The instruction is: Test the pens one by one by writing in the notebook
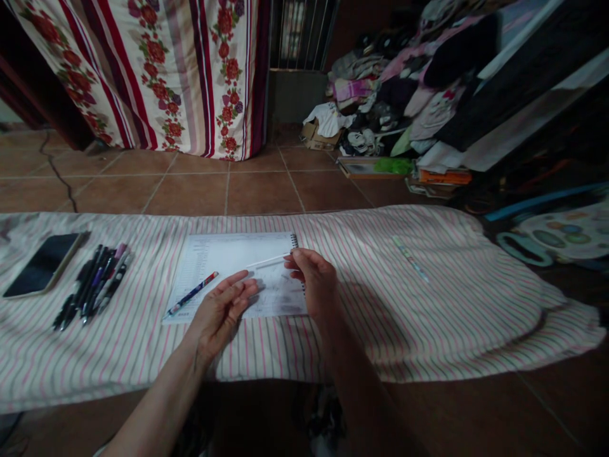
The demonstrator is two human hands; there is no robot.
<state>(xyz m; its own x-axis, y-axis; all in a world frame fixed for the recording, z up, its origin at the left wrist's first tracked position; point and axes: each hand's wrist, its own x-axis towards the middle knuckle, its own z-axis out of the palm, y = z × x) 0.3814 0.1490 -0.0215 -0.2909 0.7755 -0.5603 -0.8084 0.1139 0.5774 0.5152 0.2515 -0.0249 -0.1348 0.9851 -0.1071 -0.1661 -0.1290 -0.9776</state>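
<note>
My right hand pinches one end of a thin white stick, which looks like a pen refill. Its other end points left, just above the fingertips of my left hand. That hand is open, palm partly up, with nothing visible in it. Below both hands lies a spiral notebook, its page printed with lines and its coil on the right side. A dark blue and red patterned pen rests slantwise on the page's left part. Off to the right, a pale patterned pen or pen barrel lies on the striped cloth.
A striped cloth covers the low surface. At the left are a phone and a bunch of several pens. Beyond are a floor of brown tiles, a flowered curtain and a heap of clothes.
</note>
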